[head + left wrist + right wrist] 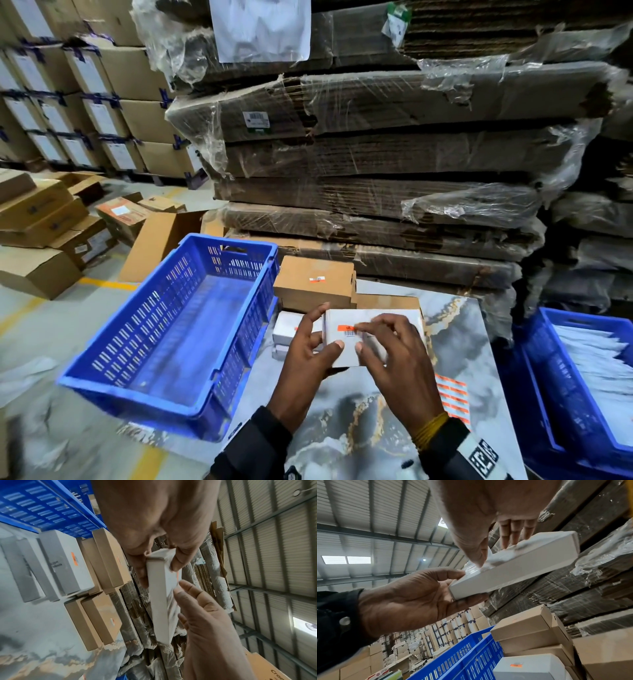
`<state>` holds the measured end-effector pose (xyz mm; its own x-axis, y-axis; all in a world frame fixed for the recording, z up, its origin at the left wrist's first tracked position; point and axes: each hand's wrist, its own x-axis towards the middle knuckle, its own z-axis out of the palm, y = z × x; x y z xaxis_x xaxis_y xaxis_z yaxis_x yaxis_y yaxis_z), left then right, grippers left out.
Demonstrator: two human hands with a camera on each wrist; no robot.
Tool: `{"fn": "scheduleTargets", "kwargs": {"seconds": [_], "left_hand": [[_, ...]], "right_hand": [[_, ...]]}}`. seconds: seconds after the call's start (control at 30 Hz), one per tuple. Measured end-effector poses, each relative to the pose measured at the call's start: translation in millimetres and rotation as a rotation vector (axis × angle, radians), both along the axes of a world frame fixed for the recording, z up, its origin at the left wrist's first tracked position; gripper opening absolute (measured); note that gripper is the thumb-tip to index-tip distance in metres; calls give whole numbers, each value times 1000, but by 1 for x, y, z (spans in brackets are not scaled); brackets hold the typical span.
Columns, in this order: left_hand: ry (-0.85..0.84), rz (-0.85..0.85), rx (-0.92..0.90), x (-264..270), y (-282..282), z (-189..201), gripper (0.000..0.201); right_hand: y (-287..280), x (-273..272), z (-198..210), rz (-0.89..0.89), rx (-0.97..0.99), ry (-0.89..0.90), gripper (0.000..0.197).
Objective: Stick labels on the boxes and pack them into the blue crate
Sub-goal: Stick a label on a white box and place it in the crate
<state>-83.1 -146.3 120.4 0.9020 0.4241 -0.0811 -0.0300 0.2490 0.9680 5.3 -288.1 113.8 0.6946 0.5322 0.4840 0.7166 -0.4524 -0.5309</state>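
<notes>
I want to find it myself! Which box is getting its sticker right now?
Find the big empty blue crate on the marbled table. Just right of it, the left hand holds up a flat white box. Unlike the brown and white boxes lying nearby, it is lifted, with the right hand pressing an orange label onto it.

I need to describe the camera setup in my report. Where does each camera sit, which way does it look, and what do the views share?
Head: worn on the head, looks forward and down at the white box, blue crate and both hands.
Left wrist: on the left wrist, looks along the left hand and up to the roof; the right hand shows.
Right wrist: on the right wrist, looks along the right hand, upward; the left hand shows.
All three share the white box.
</notes>
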Motion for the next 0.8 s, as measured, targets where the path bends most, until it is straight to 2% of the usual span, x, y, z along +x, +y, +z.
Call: {"fn": "scheduleTargets", "kwargs": {"seconds": [0.17, 0.3, 0.8], "left_hand": [[-7, -48, -3, -8, 5, 13, 57], [-18, -60, 77, -14, 16, 26, 56], [-27, -141, 147, -27, 69, 51, 57]], "right_hand": [[4, -5, 20, 112, 46, 13, 20], [12, -9, 29, 160, 29, 34, 21], [60, -30, 44, 101, 79, -71, 21]]}}
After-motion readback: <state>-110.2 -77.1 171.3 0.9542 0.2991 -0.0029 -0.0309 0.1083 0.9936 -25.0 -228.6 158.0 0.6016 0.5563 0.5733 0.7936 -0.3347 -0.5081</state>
